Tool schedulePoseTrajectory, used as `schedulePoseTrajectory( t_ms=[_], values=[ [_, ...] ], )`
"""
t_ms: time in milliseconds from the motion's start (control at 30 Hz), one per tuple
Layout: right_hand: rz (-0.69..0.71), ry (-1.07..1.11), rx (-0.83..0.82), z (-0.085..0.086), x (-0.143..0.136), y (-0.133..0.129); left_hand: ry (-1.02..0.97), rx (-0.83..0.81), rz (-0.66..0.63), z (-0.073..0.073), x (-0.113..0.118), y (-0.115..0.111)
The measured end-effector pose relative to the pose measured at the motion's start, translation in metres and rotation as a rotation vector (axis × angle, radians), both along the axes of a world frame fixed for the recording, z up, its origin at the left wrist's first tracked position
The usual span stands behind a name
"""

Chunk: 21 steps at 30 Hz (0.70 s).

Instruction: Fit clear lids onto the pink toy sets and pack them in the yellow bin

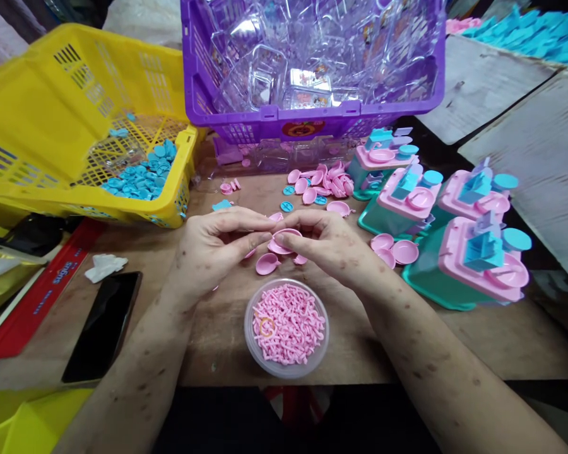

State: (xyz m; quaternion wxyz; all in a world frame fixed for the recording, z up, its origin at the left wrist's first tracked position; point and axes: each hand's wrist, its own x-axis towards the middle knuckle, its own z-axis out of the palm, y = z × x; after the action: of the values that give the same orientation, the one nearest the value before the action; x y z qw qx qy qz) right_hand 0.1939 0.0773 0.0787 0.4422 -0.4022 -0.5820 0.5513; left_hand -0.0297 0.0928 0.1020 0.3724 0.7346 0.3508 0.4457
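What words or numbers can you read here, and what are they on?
No word or number reads surely.
Red strip: blue letters, turned around, too unclear to read.
Red label on the purple basket: too blurred.
Clear boxes: colourful prints, too blurred.

We log one left hand (206, 249), one right hand (331, 243), four toy sets (471, 258), one yellow crate (28, 94), one purple crate (246, 117), one tub (248, 329), one phone (103, 325), three blue discs (286, 207) near pink pans (267, 263) (overlapping; we can't total those).
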Motion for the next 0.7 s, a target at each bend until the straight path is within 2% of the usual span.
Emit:
schedulePoseTrajectory(
  t_ms=[167,433,700],
  values=[
    [-0.004,-0.016,0.005,0.0023,0.0031,-0.0006,0.025,0.068,0.012,-0.0011,-0.0007,0.0004],
    [-0.013,-0.015,0.006,-0.0002,0.0038,0.0006,-0.005,0.012,-0.025,-0.0068,-0.0015,0.0000],
    [-0.010,-0.060,0.014,-0.0014,0.0048,0.0011,0.020,0.050,-0.016,-0.0080,0.0004,-0.0008]
  ],
)
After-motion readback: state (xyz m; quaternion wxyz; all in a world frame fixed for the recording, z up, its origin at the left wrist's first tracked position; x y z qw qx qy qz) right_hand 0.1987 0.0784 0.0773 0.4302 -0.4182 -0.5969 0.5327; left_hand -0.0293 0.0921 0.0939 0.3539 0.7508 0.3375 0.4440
